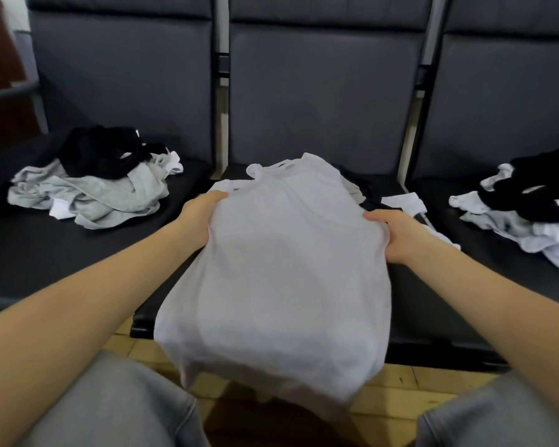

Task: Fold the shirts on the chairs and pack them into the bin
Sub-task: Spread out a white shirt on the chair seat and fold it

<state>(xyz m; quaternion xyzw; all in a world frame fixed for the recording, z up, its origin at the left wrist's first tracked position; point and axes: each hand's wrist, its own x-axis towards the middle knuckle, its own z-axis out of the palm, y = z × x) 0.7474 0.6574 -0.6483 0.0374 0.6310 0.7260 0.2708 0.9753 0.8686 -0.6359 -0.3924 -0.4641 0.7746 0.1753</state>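
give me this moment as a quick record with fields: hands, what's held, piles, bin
left hand: left hand grips the left edge of the white shirt
right hand: right hand grips its right edge
shirt state: spread between both hands, its lower end hanging past the front edge of the middle seat
left seat: unfolded pile, a black garment on grey shirts
right seat: mixed pile of black, white and grey
bin: not in view

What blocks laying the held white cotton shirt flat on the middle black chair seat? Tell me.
Loose white and dark garments lie at the back right of the middle seat; its front is bare. Both hands, left hand and right hand, grip the white shirt.
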